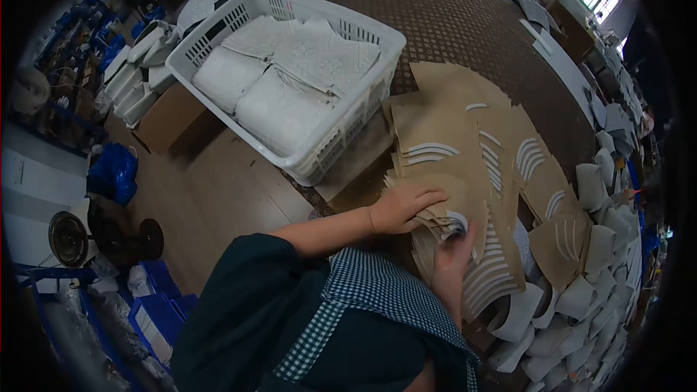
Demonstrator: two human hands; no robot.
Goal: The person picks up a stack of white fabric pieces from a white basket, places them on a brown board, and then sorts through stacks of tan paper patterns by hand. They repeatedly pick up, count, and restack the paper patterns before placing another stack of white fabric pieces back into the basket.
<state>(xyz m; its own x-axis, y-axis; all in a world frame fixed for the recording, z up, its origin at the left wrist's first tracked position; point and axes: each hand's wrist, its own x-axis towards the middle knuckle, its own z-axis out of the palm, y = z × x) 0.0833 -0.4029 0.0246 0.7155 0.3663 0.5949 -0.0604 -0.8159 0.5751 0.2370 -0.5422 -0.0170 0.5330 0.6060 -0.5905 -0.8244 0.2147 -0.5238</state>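
Stacks of brown paper sheets (435, 127) with curved white strips on them lie overlapped on the table in front of me. My left hand (403, 207) grips the near edge of one stack, its fingers laid over the top. Beside it, my right hand (455, 250) pinches the bent-up corner of the same sheets, where white curved strips (457, 222) bunch together. The tips of my right fingers are partly hidden behind the paper. More white strips (490, 272) fan out just right of my right hand.
A white plastic basket (305, 163) of white patterned pieces stands to the left. Many curved white pieces (581, 297) are heaped along the right side. A cardboard box (174, 120) sits behind the basket's left end. Blue bins (156, 305) are at lower left.
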